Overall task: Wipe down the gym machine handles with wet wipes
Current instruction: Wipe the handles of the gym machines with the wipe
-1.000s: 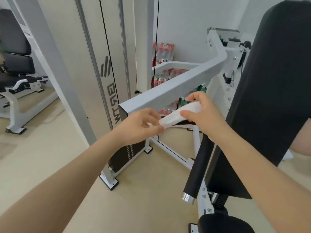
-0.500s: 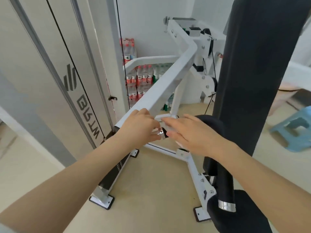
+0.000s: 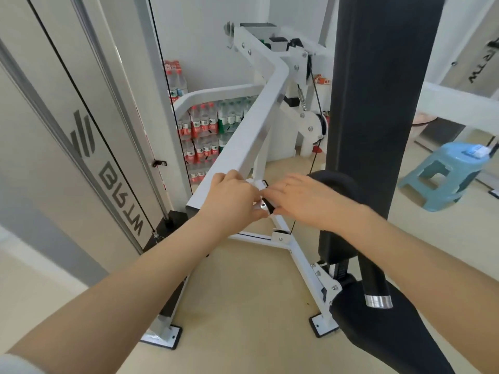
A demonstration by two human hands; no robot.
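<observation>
1. The handle (image 3: 266,207) I am working on shows only as a chrome end cap and a short black stub between my two hands, just below the near end of the white machine arm (image 3: 252,130).
2. A small patch of white wipe (image 3: 256,184) peeks out above that stub, between the knuckles of both hands; most of it is hidden.
3. My left hand (image 3: 232,197) has its fingers curled inward at the chrome cap; it touches the handle end, but I cannot tell whether it grips the handle or the wipe.
4. My right hand (image 3: 299,199) lies over the black part of the handle with fingers bent around it, fingertips meeting the left hand; the wipe seems to lie under these fingers, though I cannot see it there.
5. A second black handle (image 3: 374,279) with a chrome cap hangs down near my right forearm, apart from both hands.
6. The tall black back pad (image 3: 378,103) stands upright just right of the hands, with the black seat (image 3: 378,333) low at the right.
7. The machine's white base frame (image 3: 297,255) spreads over the beige floor (image 3: 243,306) beneath.
8. Behind the arm, packs of water bottles (image 3: 202,130) are stacked against the wall.
9. A blue plastic stool (image 3: 442,171) stands well apart at the right.
</observation>
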